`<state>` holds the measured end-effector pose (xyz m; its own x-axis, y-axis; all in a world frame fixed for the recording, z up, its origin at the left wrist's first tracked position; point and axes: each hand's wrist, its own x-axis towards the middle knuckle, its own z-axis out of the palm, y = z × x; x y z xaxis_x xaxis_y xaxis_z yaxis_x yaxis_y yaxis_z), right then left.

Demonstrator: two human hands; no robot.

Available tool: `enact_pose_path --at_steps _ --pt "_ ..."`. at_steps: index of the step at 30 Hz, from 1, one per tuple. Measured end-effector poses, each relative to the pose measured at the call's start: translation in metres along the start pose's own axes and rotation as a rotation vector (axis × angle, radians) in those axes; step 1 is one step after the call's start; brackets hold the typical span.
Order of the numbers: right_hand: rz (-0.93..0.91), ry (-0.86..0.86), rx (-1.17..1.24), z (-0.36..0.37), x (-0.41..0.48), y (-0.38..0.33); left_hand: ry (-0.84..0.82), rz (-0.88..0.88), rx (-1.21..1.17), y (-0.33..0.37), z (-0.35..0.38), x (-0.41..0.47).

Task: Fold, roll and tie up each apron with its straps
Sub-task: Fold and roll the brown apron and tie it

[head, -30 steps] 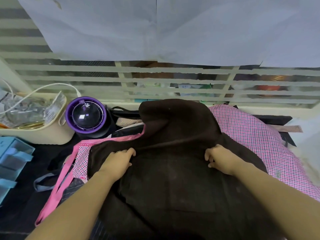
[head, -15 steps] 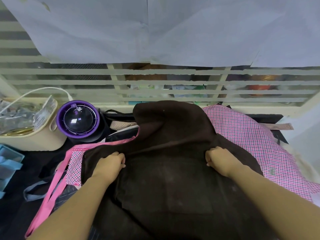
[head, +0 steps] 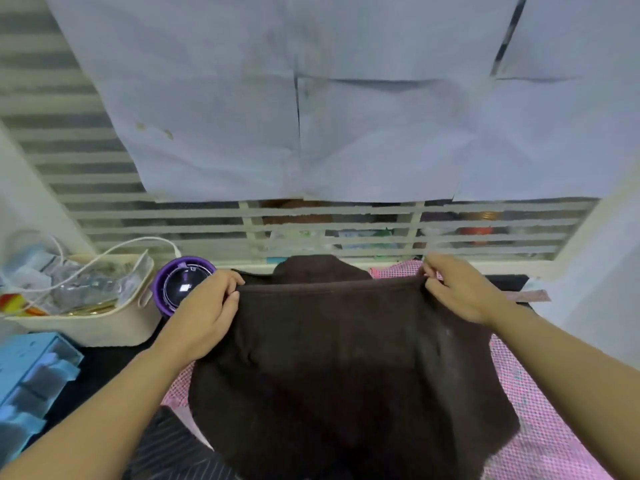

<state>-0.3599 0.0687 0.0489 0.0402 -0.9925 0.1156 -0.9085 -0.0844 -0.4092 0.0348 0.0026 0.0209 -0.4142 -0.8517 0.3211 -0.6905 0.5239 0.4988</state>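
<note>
A striped cloth [head: 166,452] and a pink checked apron [head: 540,427] lie below the grip, half covered by the brown apron [head: 346,358]. The left hand [head: 204,313] and right hand [head: 460,292] each pinch its folded top edge. Just left of the left hand sits a purple round object [head: 180,282], then a cream basket [head: 104,327]. Beyond is a slatted window [head: 311,223].

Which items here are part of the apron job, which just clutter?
Job: dark brown fabric apron, gripped by left hand and right hand; pink checked apron underneath.
Clutter: purple round gadget; cream basket of oddments; blue plastic drawer unit.
</note>
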Motion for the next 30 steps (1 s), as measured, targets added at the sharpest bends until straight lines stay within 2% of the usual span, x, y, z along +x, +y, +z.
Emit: enact_pose_path --at_steps 5,8,10,14,16,19,23,25,27,30 --pt "-0.081 0.374 0.014 -0.08 0.018 -0.034 0.255 0.007 0.007 0.052 -0.068 0.049" --pt "-0.16 0.501 -0.023 -0.12 0.023 -0.05 0.383 0.038 0.047 0.08 -0.11 0.074" --pt "-0.195 0.533 -0.069 -0.139 0.026 -0.058 0.386 0.078 0.119 0.089 -0.136 0.085" --pt "-0.16 0.499 -0.218 -0.16 0.03 -0.064 0.264 0.115 0.325 0.095 -0.173 0.096" --pt "-0.132 0.475 -0.225 -0.17 0.032 -0.066 0.18 0.097 0.334 0.095 -0.184 0.094" --pt "-0.11 0.495 -0.211 -0.178 0.038 -0.065 0.019 -0.012 0.119 0.099 -0.194 0.082" --pt "-0.064 0.584 -0.221 -0.179 0.051 -0.064 -0.314 -0.203 -0.257 0.108 -0.191 0.066" --pt "-0.06 0.619 -0.214 -0.176 0.059 -0.067 -0.43 -0.259 -0.413 0.112 -0.186 0.059" --pt "-0.066 0.639 -0.204 -0.172 0.066 -0.07 -0.47 -0.28 -0.5 0.112 -0.179 0.056" --pt "-0.067 0.618 -0.166 -0.166 0.073 -0.073 -0.437 -0.286 -0.611 0.112 -0.168 0.053"
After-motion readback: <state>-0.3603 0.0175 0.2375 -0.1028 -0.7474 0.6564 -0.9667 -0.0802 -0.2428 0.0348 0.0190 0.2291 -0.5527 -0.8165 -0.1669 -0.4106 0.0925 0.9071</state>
